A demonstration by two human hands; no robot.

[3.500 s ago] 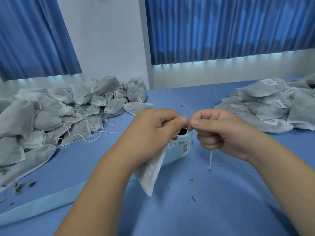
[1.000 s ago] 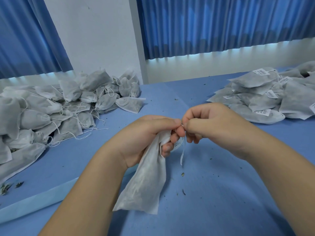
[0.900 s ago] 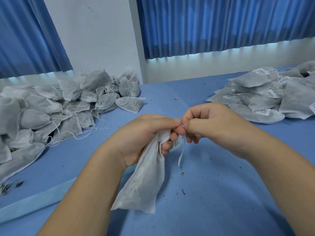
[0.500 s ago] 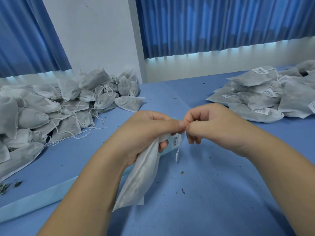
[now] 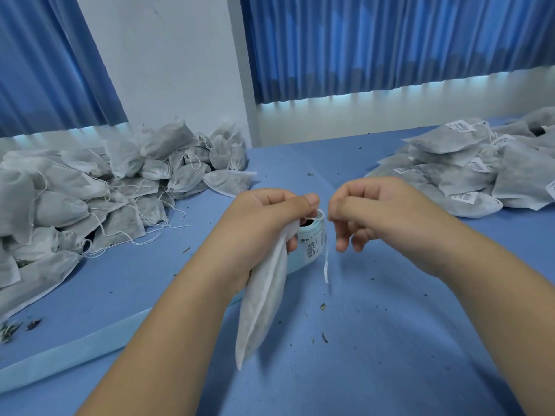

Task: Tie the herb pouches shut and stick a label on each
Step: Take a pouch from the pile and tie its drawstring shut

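My left hand (image 5: 270, 223) grips the gathered neck of a white herb pouch (image 5: 264, 301), which hangs down over the blue table (image 5: 390, 340). My right hand (image 5: 378, 217) is a small gap to the right of it, thumb and forefinger pinched on the pouch's thin white drawstring (image 5: 326, 265), whose loose end dangles below. A pale blue roll of barcode labels (image 5: 313, 244) stands on the table just behind my left hand, partly hidden by it.
A large pile of unlabelled pouches with loose strings (image 5: 90, 190) fills the left side. A pile of labelled pouches (image 5: 468, 172) lies at the right. A pale blue label backing strip (image 5: 60, 358) trails left from the roll. Herb crumbs dot the table.
My hands, which were touching at the pouch's neck, have drawn slightly apart; the right hand moved right with the string. The pouch has swung and hangs narrower.
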